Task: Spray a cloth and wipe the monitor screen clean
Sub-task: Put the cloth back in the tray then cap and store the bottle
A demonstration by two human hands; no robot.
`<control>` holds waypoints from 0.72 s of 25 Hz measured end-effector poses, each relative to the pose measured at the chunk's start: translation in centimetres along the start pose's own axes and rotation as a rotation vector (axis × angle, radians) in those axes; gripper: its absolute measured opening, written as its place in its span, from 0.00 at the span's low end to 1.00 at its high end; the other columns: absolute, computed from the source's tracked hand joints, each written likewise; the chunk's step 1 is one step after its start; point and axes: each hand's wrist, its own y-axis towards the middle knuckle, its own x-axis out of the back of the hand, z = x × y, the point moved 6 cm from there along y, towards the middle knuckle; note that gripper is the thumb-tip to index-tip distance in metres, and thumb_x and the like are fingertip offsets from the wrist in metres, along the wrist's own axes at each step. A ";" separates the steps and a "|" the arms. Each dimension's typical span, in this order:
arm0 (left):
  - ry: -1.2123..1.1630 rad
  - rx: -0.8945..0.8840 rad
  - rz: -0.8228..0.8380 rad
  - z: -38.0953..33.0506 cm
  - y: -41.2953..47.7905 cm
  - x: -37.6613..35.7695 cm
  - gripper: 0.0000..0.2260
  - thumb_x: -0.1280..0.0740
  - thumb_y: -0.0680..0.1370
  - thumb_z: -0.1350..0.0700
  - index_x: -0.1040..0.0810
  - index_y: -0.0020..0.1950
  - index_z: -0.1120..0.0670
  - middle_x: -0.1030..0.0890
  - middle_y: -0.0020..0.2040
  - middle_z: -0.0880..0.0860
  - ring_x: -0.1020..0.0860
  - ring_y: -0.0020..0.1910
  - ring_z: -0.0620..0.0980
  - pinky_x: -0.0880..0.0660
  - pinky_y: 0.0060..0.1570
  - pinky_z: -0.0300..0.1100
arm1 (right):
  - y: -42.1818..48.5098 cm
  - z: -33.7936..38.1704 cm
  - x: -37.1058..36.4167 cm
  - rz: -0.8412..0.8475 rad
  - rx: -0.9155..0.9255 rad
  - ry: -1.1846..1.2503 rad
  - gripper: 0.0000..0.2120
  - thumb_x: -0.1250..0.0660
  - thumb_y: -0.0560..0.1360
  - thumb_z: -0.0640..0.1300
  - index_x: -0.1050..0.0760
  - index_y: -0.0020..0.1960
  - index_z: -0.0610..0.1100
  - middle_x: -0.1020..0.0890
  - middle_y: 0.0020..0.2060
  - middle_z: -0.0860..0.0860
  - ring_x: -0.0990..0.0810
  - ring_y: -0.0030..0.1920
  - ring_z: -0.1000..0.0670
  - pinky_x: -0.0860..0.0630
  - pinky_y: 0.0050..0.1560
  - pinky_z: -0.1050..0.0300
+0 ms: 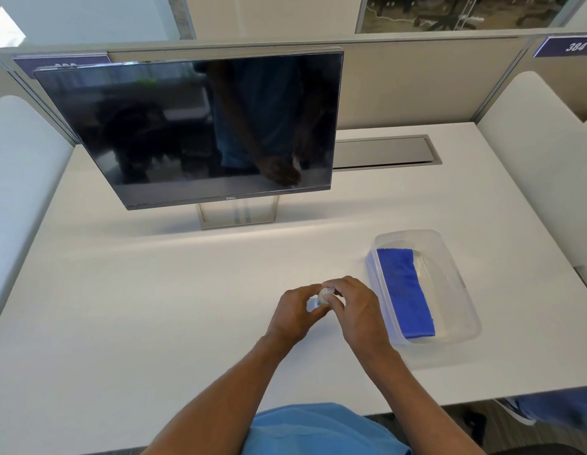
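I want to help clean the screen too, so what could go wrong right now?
1. Both hands, left hand and right hand, hold a small spray bottle. If it points toward the monitor, spray might land on the screen instead of the cloth.
2. The blue cloth lies in the clear tub, so spraying now would probably wet the desk.
3. The bottle looks tiny and could slip from the fingers.

bright even daylight, the monitor screen [200, 126] mirrors the room, edges bow outward, corners slightly soft.
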 end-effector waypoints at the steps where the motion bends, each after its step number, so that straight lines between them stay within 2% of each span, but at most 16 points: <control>1: -0.001 -0.002 0.001 0.0 0.0 0.0 0.13 0.25 0.80 0.48 0.15 0.64 0.45 0.13 0.60 0.42 0.16 0.59 0.41 0.21 0.64 0.45 | 0.1 -0.1 -0.1 -0.008 -0.011 -0.005 0.12 0.28 0.81 0.44 0.17 0.63 0.42 0.13 0.57 0.48 0.15 0.57 0.50 0.24 0.61 0.64; 6: -0.011 0.020 0.018 -0.3 -0.1 0.1 0.12 0.26 0.80 0.50 0.15 0.63 0.48 0.12 0.58 0.46 0.15 0.57 0.46 0.21 0.61 0.48 | 0.1 -0.4 -1.0 -0.062 -0.062 -0.023 0.10 0.27 0.80 0.45 0.19 0.60 0.44 0.16 0.53 0.50 0.17 0.51 0.51 0.24 0.53 0.67; 11: -0.074 0.053 -0.002 -0.3 -0.5 0.1 0.10 0.25 0.79 0.51 0.14 0.60 0.47 0.11 0.55 0.44 0.15 0.55 0.44 0.20 0.59 0.45 | 0.0 -0.7 -2.0 -0.083 -0.053 0.001 0.10 0.27 0.80 0.47 0.22 0.60 0.49 0.18 0.55 0.53 0.20 0.53 0.53 0.26 0.52 0.70; 14: -0.132 0.068 -0.019 -0.5 -0.8 -0.2 0.09 0.26 0.77 0.51 0.14 0.56 0.44 0.12 0.51 0.40 0.15 0.52 0.41 0.19 0.55 0.44 | -0.5 -1.4 -3.0 -0.071 -0.064 -0.002 0.14 0.25 0.79 0.46 0.23 0.63 0.50 0.19 0.57 0.53 0.23 0.55 0.56 0.26 0.55 0.70; 16: -0.146 0.074 -0.019 -0.5 -0.9 -0.5 0.10 0.28 0.75 0.48 0.15 0.55 0.43 0.12 0.51 0.40 0.15 0.53 0.42 0.18 0.55 0.44 | -0.7 -2.0 -3.5 -0.075 -0.087 -0.005 0.16 0.24 0.78 0.46 0.23 0.64 0.49 0.19 0.58 0.53 0.24 0.54 0.57 0.31 0.54 0.74; 18: -0.142 0.096 -0.013 0.0 -0.9 -1.0 0.09 0.27 0.77 0.50 0.15 0.57 0.46 0.12 0.53 0.43 0.16 0.54 0.44 0.19 0.58 0.48 | -0.7 -2.5 -3.7 -0.073 -0.109 0.024 0.16 0.24 0.78 0.45 0.23 0.64 0.49 0.18 0.57 0.53 0.24 0.53 0.57 0.27 0.54 0.73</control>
